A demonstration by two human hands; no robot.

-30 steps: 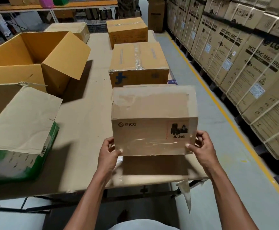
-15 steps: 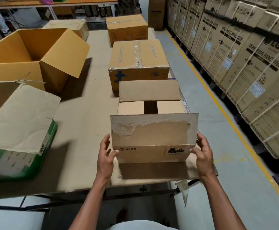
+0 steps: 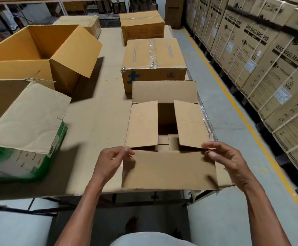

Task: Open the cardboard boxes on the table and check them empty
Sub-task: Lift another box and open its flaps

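A small brown cardboard box [image 3: 167, 167] sits on the table [image 3: 98, 112] at its near right corner. The far outer flap stands up and the near outer flap hangs toward me. Two inner side flaps still lie across the top, with a dark gap [image 3: 167, 119] between them; I cannot see the contents through it. My left hand [image 3: 112, 158] pinches at the near corner of the left inner flap [image 3: 143, 125]. My right hand [image 3: 224, 157] pinches the near corner of the right inner flap [image 3: 190, 125].
Behind it are a taped closed box [image 3: 153, 57] and another closed box [image 3: 141, 23], with a third [image 3: 80, 22] at far left. A large open yellow box [image 3: 38, 50] and an open green-sided box [image 3: 24, 125] fill the left. Strapped washing-machine cartons [image 3: 269, 59] line the aisle on the right.
The small box was held upright in both hands, then laid on the table. Its outer flaps came open, and both hands moved from its sides to the inner flaps' near corners.
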